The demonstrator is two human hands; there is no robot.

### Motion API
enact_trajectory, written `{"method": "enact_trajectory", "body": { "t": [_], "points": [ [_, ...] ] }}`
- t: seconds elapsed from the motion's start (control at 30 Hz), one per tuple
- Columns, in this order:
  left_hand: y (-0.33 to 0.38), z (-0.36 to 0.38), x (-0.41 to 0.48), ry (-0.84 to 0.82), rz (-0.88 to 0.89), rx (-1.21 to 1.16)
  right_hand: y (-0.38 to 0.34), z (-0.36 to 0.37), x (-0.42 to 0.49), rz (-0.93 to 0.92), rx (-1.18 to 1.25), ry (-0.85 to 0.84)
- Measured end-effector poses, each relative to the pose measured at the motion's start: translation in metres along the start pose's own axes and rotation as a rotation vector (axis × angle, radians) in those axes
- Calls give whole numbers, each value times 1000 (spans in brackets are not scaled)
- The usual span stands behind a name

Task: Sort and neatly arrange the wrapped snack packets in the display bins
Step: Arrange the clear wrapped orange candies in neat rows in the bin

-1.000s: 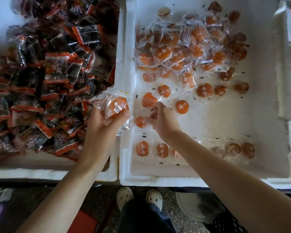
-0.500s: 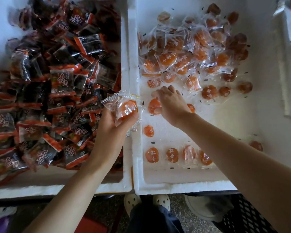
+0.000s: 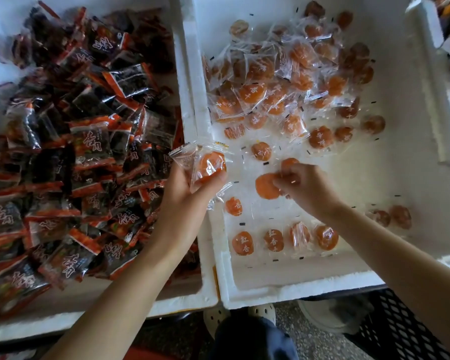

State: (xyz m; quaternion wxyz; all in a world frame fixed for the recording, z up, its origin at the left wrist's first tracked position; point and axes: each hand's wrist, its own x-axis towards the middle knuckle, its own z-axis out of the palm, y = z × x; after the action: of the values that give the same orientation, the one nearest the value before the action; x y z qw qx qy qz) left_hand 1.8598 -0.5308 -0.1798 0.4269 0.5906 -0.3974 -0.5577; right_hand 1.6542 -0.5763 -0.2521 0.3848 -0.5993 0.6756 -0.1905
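Foam rim [image 3: 192, 100] under left hand's [image 3: 186, 198] stack [image 3: 208, 166], right hand [image 3: 305, 187] pinching packet [image 3: 265, 187]

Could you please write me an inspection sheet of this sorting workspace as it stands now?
Surface: two white foam bins side by side, the left bin and the right bin.
Job's things: dark packets heaped in the left bin; orange packets piled at the right bin's far end; a front row of four along its near wall.
Clutter: nothing seen.
Grippers: left hand grips the held packets over the bins' shared walls; right hand pinches the pinched packet in the right bin.
Cables: nothing seen.
Surroundings: speckled floor, pale shoes, black mesh crate.
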Motion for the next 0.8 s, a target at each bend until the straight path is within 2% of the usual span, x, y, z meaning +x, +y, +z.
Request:
{"method": "enact_trajectory", "body": {
  "t": [0.1,0.2,0.47,0.5,0.57,0.63,0.67,0.73,0.8],
  "points": [
    [1,4,3,-19,25,10,9,9,-8,69,10,-46],
    [2,8,4,-48,41,5,12,16,-8,61,6,-46],
    [0,12,1,-103,16,3,16,24,-11,-45,-200,112],
    [0,13,1,-113,11,4,11,21,-14,-74,-163,140],
    [-2,16,0,-131,6,5,-8,10,-24,-65,155,108],
    [-4,20,-1,-142,-4,23,-32,-2,-40,-5,553,-43],
    [-6,23,-1,-143,-4,55,-40,-8,-49,-5,643,-116],
    [-10,29,-3,-137,7,150,-48,-12,-63,-45,658,-194],
    [-12,35,-7,-171,16,216,-46,-13,-69,-20,672,-177]
  ]
}}
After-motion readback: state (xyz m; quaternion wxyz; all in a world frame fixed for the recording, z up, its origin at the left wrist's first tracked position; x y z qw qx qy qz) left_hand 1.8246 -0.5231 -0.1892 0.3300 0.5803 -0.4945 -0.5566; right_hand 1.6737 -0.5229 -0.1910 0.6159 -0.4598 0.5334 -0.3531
